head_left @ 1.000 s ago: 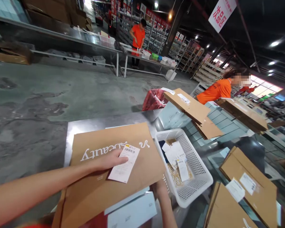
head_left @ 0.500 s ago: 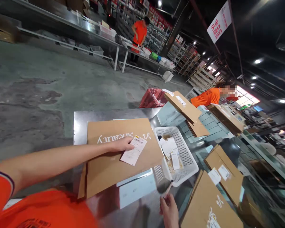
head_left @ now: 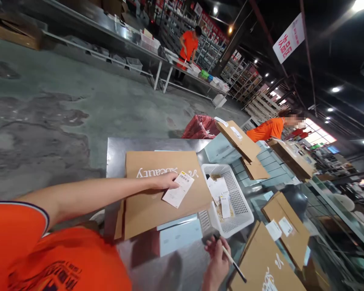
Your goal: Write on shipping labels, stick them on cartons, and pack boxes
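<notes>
My left hand (head_left: 168,181) lies over a flat brown carton (head_left: 166,214) with white lettering, its closed fingers at the edge of a white printed slip (head_left: 179,192) with a barcode. Beneath the carton, pale blue boxes (head_left: 180,238) stand on the metal table. In front of the white basket, my right hand (head_left: 217,258) is closed around a slim white pen (head_left: 230,258) with a dark end, which points down to the right. Several paper slips (head_left: 221,192) lie inside the white perforated basket (head_left: 245,216).
Folded cartons (head_left: 267,258) lie at the right, with others (head_left: 286,228) beyond them. More cartons rest on pale blue boxes (head_left: 220,149) behind the basket. A red bag (head_left: 198,127) is past the table edge. One co-worker (head_left: 267,128) bends nearby; another (head_left: 188,44) stands farther back.
My right hand has turned over, and the pen now shows clearly across its fingers. The view has shifted slightly; my left hand stays at the slip on the carton.
</notes>
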Tool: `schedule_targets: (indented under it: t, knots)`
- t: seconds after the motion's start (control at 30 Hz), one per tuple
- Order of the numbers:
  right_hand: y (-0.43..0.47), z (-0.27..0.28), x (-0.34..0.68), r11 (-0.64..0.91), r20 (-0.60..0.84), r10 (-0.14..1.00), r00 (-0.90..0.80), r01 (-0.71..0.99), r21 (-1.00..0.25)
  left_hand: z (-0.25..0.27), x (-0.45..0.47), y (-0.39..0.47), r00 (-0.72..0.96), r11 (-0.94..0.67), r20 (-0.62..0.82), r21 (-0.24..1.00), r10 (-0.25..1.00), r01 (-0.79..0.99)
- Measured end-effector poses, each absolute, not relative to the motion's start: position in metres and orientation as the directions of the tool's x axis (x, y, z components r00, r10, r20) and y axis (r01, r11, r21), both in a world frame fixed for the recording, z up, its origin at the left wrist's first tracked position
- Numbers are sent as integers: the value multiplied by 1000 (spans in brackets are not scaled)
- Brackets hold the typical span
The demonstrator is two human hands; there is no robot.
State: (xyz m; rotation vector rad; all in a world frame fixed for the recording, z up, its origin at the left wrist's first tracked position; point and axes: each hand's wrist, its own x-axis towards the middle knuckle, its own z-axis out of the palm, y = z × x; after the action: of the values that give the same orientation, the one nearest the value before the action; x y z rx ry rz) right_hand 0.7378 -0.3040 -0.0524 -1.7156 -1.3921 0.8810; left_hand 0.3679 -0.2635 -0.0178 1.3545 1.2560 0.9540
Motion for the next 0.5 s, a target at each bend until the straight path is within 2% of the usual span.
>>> schedule_targets:
  t: [0.13, 0.2, 0.37, 0.5]
  knots:
    - [-280, -51, 746, -102, -4, 945, 328, 282, -954, -18, 371, -265, 174, 92, -112, 989, 978, 117]
    - [-257, -48, 753, -86, 20, 928, 372, 267, -960, -19, 371, -264, 181, 104, -121, 989, 976, 103]
    - [-178, -52, 773, -114, 58, 939, 340, 464, -879, -18, 370, -267, 156, 147, -168, 979, 973, 139]
    - [-108, -74, 779, -164, 0, 975, 223, 717, -677, -14, 370, -272, 163, 211, -225, 972, 961, 101]
